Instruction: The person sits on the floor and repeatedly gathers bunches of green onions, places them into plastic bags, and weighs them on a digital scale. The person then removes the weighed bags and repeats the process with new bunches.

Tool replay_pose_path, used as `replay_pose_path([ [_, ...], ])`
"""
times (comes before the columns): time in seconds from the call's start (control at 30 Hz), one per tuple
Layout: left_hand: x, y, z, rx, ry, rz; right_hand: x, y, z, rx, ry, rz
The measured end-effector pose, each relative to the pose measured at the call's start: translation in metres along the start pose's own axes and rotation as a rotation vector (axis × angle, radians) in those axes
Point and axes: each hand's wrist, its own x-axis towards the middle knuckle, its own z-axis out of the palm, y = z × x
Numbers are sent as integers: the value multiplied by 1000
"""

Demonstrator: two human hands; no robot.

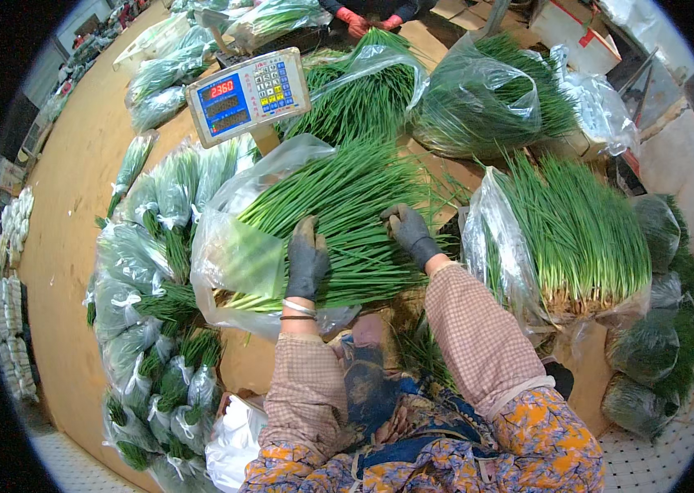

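A large bundle of long green onions or chives [347, 185] lies before me, pale stem ends to the left and green tips to the right. A clear plastic bag [217, 246] wraps around the pale ends. My left hand [308, 256], in a dark grey glove, rests at the bag's edge, over the greens, with curled fingers. Near the tips, my right hand [410, 233], gloved alike, touches the greens with bent fingers. Whether either hand grips anything is hidden. Behind the bundle stands a digital scale display [248, 95], lit with red digits.
Many tied bags of greens [131, 259] are piled at left. An upright bundle with roots [587, 240] stands in plastic at right, beside more bagged greens [642, 345]. Further bagged bundles [476, 92] lie behind. Another person's red-gloved hands [356, 23] are at the top. White plastic bags [236, 437] lie near my left side.
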Motion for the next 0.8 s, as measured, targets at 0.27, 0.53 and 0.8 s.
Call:
replay_pose_path([
  [0.27, 7, -2, -8, -60, -17, 16, 0, 5, 7, -109, -168, 1],
  [0.53, 10, -1, -11, -66, -19, 0, 9, -20, 11, -435, -170, -181],
  [0.8, 9, -7, -6, -38, -14, -29, 25, 36, -10, 432, 199, 490],
])
